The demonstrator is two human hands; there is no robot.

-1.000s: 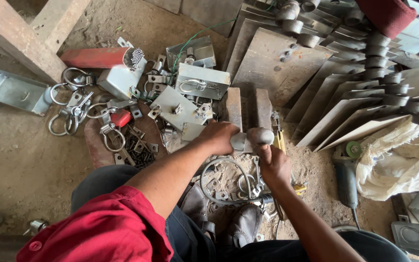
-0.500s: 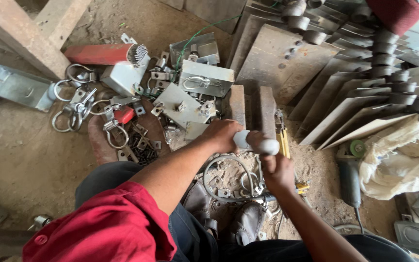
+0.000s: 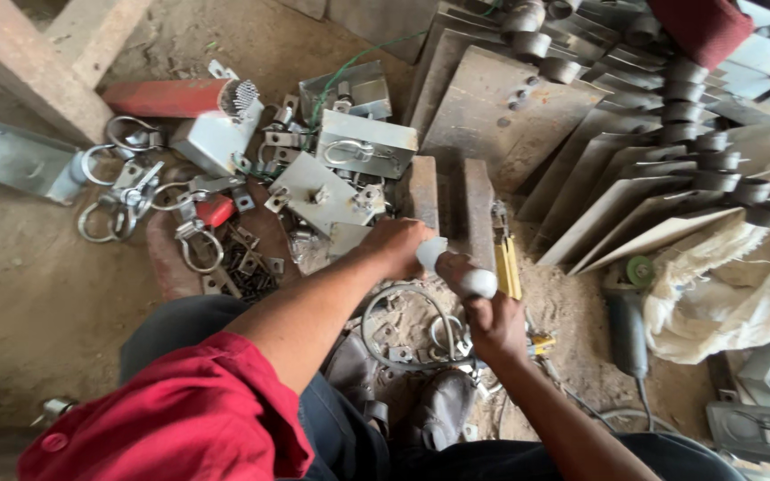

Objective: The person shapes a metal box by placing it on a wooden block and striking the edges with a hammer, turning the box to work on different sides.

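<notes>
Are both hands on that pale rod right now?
Yes: the left hand grips one end of the pale rod and the right hand holds the other.

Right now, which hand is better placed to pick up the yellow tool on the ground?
Probably the right hand: it is beside the yellow tool, while the left hand lies farther away. Both hold a pale cylinder.
</notes>
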